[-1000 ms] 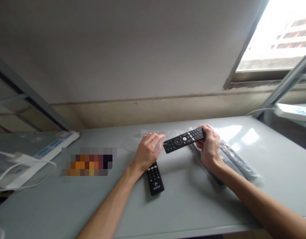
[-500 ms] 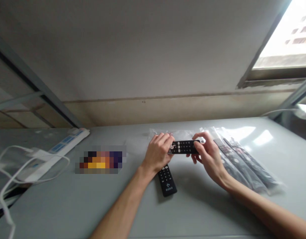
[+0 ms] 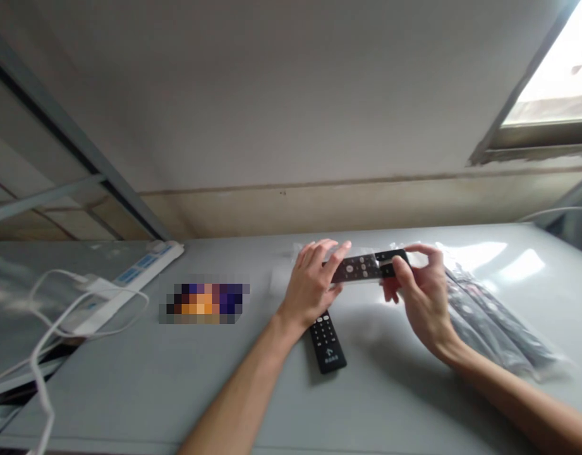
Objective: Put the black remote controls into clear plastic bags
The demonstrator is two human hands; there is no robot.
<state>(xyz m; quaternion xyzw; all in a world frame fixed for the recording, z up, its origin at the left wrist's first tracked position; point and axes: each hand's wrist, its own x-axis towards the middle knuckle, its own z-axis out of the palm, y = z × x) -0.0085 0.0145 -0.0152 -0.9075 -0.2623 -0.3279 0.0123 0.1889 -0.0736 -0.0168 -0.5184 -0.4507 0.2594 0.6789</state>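
A black remote control [image 3: 356,268] is held level above the table between my two hands, with a clear plastic sleeve over much of its length. My left hand [image 3: 314,275] grips its left end, thumb below and fingers above. At the bare right end, my right hand [image 3: 421,278] pinches the remote between thumb and fingers. A second black remote [image 3: 328,344] lies on the grey table [image 3: 380,417] below my left hand, its upper part hidden by that hand. Beside my right hand, several remotes in clear plastic bags [image 3: 503,328] lie side by side.
At the left, a white power strip [image 3: 124,287] carries a plug and a looping white cable [image 3: 42,379]. A pixelated item [image 3: 205,300] lies between it and my left arm. The wall runs behind the table.
The view has shifted, so the scene sits further right at the left side. The held remote now shows a clear sleeve over its left and middle part, and my hands are farther apart.
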